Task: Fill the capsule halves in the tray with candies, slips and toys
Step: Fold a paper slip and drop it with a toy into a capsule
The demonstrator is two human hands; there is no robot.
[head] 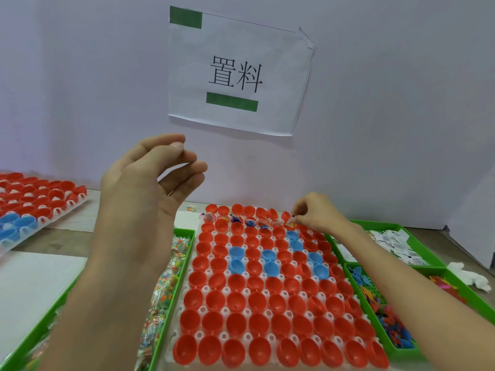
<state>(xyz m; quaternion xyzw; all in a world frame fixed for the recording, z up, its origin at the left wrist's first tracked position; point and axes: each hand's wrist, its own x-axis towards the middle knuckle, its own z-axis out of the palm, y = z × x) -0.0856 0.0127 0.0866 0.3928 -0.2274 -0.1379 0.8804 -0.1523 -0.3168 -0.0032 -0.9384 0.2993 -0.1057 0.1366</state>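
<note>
The table (67,236) carries a white tray (169,356) of red and blue capsule halves (257,301) that runs lengthwise away from the person, between the two hands. Nearly all of these cups look empty. Only one far row (241,219) shows contents, and it ends just left of the right hand (316,212).

Below the raised left hand (150,178) and closer to the body sits a green bin (184,231) of wrapped candies (166,285). On the outer side of the right hand lie a bin of paper slips (393,242) and, nearer the body, one of plastic toys (375,303).

The left hand hangs high above the tray's far left corner, fingers loosely curled with nothing visible in them. The right hand reaches to the far right end of the filled row and pinches a small yellowish piece (290,224) at the fingertips, right over a cup. What the piece is cannot be told.

The next empty cups lie on the body side of that hand, so filling likely proceeds row by row toward the person.
</note>
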